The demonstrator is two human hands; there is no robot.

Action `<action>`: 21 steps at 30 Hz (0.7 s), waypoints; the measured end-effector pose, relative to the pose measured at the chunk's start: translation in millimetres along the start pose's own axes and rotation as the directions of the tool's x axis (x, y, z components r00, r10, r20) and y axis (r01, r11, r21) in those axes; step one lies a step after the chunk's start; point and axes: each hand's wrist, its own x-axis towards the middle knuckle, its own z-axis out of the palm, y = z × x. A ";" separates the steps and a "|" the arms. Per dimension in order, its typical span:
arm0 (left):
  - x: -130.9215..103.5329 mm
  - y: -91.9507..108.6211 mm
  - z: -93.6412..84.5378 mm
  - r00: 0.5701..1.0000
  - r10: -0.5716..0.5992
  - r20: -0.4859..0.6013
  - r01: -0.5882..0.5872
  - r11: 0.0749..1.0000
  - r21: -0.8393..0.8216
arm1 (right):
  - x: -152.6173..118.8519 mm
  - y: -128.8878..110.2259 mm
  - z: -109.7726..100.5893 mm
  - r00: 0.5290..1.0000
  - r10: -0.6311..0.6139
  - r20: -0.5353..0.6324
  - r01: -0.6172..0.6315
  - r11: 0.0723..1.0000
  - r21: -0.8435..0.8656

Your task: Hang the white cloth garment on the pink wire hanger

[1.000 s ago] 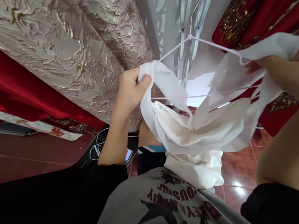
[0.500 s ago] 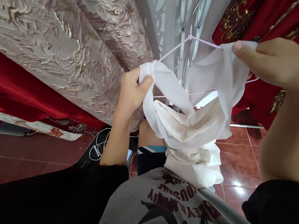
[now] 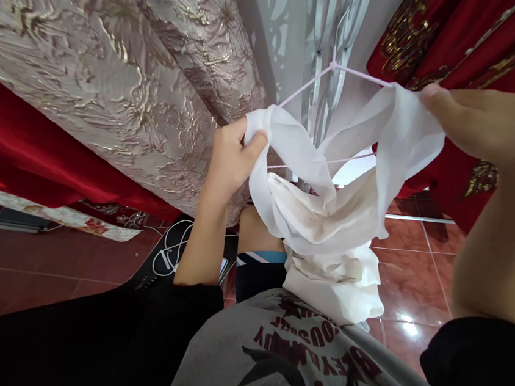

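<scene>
A sheer white garment point(image 3: 352, 209) hangs over both arms of a thin pink hanger point(image 3: 333, 66), its lower part bunched on my lap. My left hand point(image 3: 236, 154) grips the white fabric at the hanger's left end, thumb pressed on it. At the right end, my right hand point(image 3: 467, 120) pinches the fabric between thumb and fingers; most of those fingers are hidden behind it. The hanger's lower bar passes behind and through the opening of the garment.
A pinkish gold-patterned cloth point(image 3: 149, 83) hangs at the left, red cloth point(image 3: 6, 136) below it. Red garments with gold trim point(image 3: 447, 47) hang at the right. White metal hangers point(image 3: 322, 34) stand behind. A white cable point(image 3: 168, 257) and a phone point(image 3: 224, 267) lie near my left forearm.
My right hand has moved slightly right and down, and the fabric there now spreads farther along the hanger's right end. My left hand and the hanger have shifted slightly right in view.
</scene>
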 end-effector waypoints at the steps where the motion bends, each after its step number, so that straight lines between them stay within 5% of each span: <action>1: -0.3 0.7 -0.3 1.000 -0.004 0.000 0.004 1.000 0.005 | -4.5 -5.6 -0.5 0.995 0.099 0.027 -0.096 0.992 -0.086; 3: -0.7 1.8 -1.2 1.000 -0.005 -0.001 0.005 1.000 0.016 | -11.2 -12.8 -0.5 0.975 0.222 0.033 -0.211 0.957 -0.199; 10: 0.9 2.4 -6.7 1.000 0.010 -0.006 -0.010 0.999 0.039 | -12.1 13.9 14.3 0.970 0.191 -0.153 -0.212 0.968 -0.133; 18: 0.7 0.5 6.3 1.000 0.002 -0.015 -0.002 1.000 0.013 | -9.1 13.3 17.5 0.967 0.095 -0.236 -0.079 0.994 0.079; 21: -2.3 -2.2 13.8 1.000 -0.009 -0.012 0.009 0.999 0.040 | -10.4 3.0 23.3 0.971 -0.093 -0.218 0.092 0.996 -0.018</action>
